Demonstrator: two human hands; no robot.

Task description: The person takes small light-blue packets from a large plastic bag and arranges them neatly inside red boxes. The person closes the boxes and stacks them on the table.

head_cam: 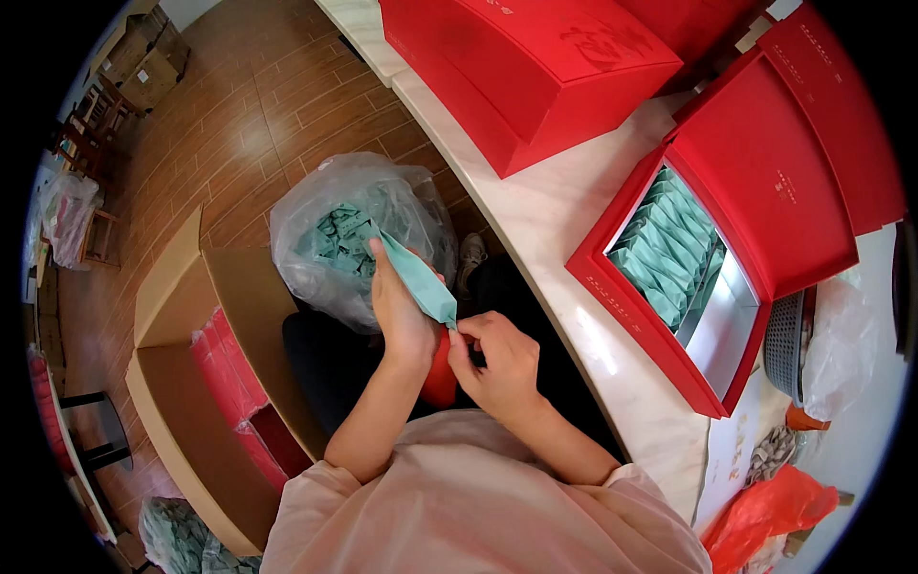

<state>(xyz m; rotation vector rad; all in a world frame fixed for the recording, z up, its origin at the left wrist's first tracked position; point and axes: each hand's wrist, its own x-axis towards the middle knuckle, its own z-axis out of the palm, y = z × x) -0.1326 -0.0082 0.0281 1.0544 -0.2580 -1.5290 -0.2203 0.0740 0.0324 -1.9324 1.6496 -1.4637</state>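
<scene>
A long green paper packet (pixel 418 278) rests along the palm and fingers of my left hand (pixel 401 316). The thumb and fingertips of my right hand (pixel 498 359) pinch its near end. Beyond my hands, on the floor, stands a clear plastic bag (pixel 423 186) with many small green packets (pixel 344 233) inside. On the table to my right lies an open red gift box (pixel 602 294). A row of green packets (pixel 663 247) fills one side of it, and its other side shows a bare silvery lining (pixel 724 337).
More red boxes (pixel 531 93) stand farther along the marble-look table (pixel 574 316). At my left is an open cardboard carton (pixel 172 430) with plastic-wrapped red boxes (pixel 226 359). A grey basket (pixel 784 344) and a red plastic bag (pixel 774 509) lie at the right.
</scene>
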